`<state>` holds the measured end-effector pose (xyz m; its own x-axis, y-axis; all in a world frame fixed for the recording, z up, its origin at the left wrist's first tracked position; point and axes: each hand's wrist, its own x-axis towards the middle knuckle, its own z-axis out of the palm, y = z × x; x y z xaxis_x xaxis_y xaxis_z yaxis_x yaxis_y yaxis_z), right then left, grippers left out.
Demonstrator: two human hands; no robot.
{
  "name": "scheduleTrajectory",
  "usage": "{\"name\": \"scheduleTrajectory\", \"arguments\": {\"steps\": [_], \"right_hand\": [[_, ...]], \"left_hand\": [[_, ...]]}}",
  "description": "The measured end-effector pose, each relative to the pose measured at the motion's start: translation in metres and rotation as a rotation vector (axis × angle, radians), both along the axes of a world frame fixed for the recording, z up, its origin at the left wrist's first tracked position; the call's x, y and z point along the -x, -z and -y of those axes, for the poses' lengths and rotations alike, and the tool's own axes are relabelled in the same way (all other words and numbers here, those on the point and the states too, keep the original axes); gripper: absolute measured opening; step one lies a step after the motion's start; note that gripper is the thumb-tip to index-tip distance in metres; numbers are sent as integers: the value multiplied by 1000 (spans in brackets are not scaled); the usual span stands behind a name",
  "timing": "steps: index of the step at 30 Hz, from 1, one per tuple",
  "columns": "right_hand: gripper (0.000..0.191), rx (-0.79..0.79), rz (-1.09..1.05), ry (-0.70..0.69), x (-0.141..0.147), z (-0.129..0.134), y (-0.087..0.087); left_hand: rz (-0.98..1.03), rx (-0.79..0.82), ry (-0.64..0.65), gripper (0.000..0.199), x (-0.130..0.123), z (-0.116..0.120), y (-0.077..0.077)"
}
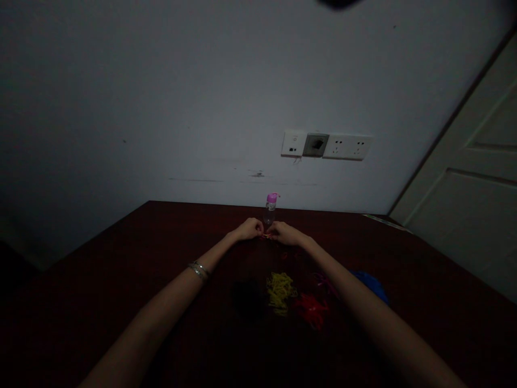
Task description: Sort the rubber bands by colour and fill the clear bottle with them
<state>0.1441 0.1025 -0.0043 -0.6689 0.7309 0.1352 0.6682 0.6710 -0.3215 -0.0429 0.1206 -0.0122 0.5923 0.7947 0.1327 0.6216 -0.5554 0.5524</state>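
Both arms reach to the far part of the dark table. My left hand (252, 229) is closed, with its fingertips pinching at a small orange-red rubber band (266, 235). From the other side my right hand (283, 233) is also closed at the same band, so the fingertips almost meet. The band is small and dim, and its exact shape cannot be made out. Just behind the hands stands a clear bottle (269, 214) with a pink lid, upright. A few faint reddish bands (285, 255) lie just below my right hand.
Nearer on the dark red table (194, 215) lie piles of yellow rubber bands (280, 292) and red rubber bands (312, 310). Some purple bands (323, 283) and a blue item (371, 285) lie by my right forearm. Behind is a wall with sockets (347, 147); a door (472, 161) is at right.
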Motion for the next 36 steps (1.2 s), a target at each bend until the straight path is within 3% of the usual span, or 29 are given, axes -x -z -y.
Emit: {"name": "scheduleTrajectory", "arguments": {"steps": [8, 16, 26, 36], "right_hand": [[20, 154, -172, 89, -2, 0, -8], [26, 239, -355, 116, -16, -5, -6], [25, 228, -364, 141, -26, -2, -5], [23, 247, -352, 160, -50, 23, -8]], "left_hand": [[171, 5, -180, 18, 2, -1, -5], [243, 68, -239, 22, -3, -3, -2], [-24, -73, -20, 26, -20, 1, -10], [-167, -27, 27, 18, -32, -4, -17]]}}
